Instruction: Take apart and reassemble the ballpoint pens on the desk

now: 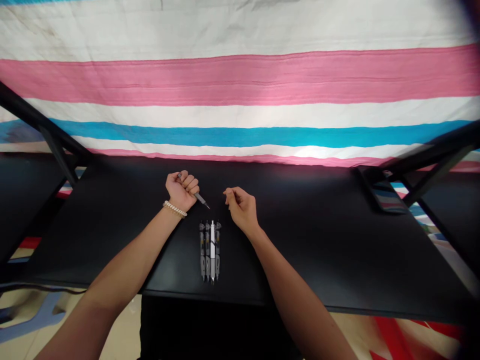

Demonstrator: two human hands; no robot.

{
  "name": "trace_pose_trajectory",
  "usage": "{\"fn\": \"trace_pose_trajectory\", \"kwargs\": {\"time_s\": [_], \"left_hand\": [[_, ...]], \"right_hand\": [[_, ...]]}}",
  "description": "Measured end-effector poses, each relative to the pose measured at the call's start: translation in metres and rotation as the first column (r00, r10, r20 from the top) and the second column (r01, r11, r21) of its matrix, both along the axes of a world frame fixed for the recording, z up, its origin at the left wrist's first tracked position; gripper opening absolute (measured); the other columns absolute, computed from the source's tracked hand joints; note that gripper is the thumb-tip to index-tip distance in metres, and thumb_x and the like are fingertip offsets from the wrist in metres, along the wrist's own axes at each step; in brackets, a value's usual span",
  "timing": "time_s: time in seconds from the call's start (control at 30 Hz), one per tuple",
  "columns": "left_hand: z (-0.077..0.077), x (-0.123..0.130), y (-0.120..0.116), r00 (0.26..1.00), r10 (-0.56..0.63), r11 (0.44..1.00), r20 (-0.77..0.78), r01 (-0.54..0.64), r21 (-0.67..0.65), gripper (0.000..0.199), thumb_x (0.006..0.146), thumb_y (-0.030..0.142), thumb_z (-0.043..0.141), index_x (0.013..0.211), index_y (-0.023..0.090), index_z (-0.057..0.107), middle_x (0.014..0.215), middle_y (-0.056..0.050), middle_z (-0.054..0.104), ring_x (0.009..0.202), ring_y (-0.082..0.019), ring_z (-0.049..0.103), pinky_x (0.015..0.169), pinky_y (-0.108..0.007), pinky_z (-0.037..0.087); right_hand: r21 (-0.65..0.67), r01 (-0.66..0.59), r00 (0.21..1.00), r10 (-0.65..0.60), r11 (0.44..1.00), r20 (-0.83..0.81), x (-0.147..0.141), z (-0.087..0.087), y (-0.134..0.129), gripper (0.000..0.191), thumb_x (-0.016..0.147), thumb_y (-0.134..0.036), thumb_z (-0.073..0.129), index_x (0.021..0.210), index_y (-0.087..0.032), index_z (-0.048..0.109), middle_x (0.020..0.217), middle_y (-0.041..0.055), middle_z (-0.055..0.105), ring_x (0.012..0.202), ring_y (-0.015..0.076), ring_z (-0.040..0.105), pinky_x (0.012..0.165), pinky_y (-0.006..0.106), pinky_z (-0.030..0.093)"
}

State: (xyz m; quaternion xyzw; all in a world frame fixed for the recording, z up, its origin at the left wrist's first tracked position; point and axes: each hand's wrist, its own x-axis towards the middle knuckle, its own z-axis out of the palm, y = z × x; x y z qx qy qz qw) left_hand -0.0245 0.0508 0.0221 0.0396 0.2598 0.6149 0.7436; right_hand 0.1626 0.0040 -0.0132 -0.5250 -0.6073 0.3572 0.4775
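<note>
My left hand [183,191], with a braided band at the wrist, is closed around a grey pen [201,199]. The pen's pointed tip sticks out below the little finger, toward the lower right. Across a short gap, my right hand [243,207] is curled with thumb and fingertips together; whether anything small lies in them is hidden. Between my forearms several pens lie side by side on the table: a white pen [213,250] with a grey grip, and dark see-through pens [203,252] with grey grips on either side of it.
The black table [315,240] has its front edge close to my body. A dark phone-like slab [386,192] lies at the back right. Black metal struts [56,150] rise at both sides, and a striped cloth [240,80] hangs behind.
</note>
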Motion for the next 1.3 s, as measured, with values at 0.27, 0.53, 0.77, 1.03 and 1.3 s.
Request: {"fn": "trace_pose_trajectory", "kwargs": {"time_s": [0.27, 0.53, 0.77, 1.03, 1.3], "left_hand": [[-0.0062, -0.0030, -0.0001, 1.000, 0.020, 0.999, 0.021, -0.021, 0.033, 0.041, 0.093, 0.042, 0.037, 0.058, 0.021, 0.030, 0.046, 0.006, 0.020, 0.036, -0.007, 0.024, 0.034, -0.020, 0.020], [-0.0049, -0.0008, -0.0024, 1.000, -0.018, 0.999, 0.019, 0.018, 0.044, 0.045, 0.095, 0.049, 0.034, 0.060, 0.021, 0.031, 0.047, 0.006, 0.021, 0.036, -0.007, 0.024, 0.034, -0.020, 0.019], [-0.0070, -0.0018, -0.0018, 0.999, -0.025, 0.998, 0.037, 0.023, 0.056, 0.042, 0.095, 0.045, 0.036, 0.061, 0.021, 0.030, 0.047, 0.006, 0.022, 0.037, -0.007, 0.024, 0.034, -0.020, 0.020], [-0.0060, -0.0030, -0.0014, 0.999, -0.037, 0.998, 0.001, 0.037, 0.045, 0.040, 0.094, 0.042, 0.032, 0.061, 0.021, 0.024, 0.048, 0.006, 0.019, 0.037, -0.007, 0.021, 0.035, -0.021, 0.018], [-0.0041, -0.0025, -0.0013, 0.998, -0.050, 0.998, 0.026, 0.049, 0.036, 0.041, 0.095, 0.040, 0.034, 0.060, 0.021, 0.023, 0.047, 0.006, 0.018, 0.036, -0.007, 0.020, 0.034, -0.022, 0.016]], "right_hand": [[-0.004, 0.018, 1.000, -0.018, 1.000, -0.004, 0.0002, 0.0018, -0.0002, 0.043, 0.096, -0.055, 0.046, 0.080, -0.020, 0.064, 0.060, -0.0008, 0.055, 0.050, 0.0112, 0.051, 0.047, 0.024, 0.038], [-0.002, 0.009, 1.000, -0.009, 1.000, 0.007, 0.0003, 0.0010, -0.0011, 0.042, 0.096, -0.053, 0.046, 0.078, -0.020, 0.064, 0.058, -0.0008, 0.055, 0.049, 0.0115, 0.051, 0.047, 0.024, 0.037], [-0.003, 0.010, 1.000, -0.010, 1.000, 0.011, 0.0006, 0.0012, -0.0014, 0.045, 0.096, -0.056, 0.046, 0.076, -0.020, 0.064, 0.057, -0.0006, 0.054, 0.049, 0.0120, 0.050, 0.047, 0.024, 0.037], [0.001, 0.009, 1.000, -0.009, 1.000, 0.008, 0.0000, 0.0018, -0.0006, 0.043, 0.096, -0.054, 0.046, 0.077, -0.020, 0.064, 0.057, -0.0009, 0.054, 0.049, 0.0118, 0.050, 0.047, 0.024, 0.037], [0.018, 0.003, 0.999, -0.004, 1.000, 0.039, -0.0004, 0.0021, -0.0004, 0.039, 0.097, -0.049, 0.046, 0.077, -0.020, 0.063, 0.058, -0.0011, 0.054, 0.050, 0.0117, 0.050, 0.050, 0.025, 0.038]]}}
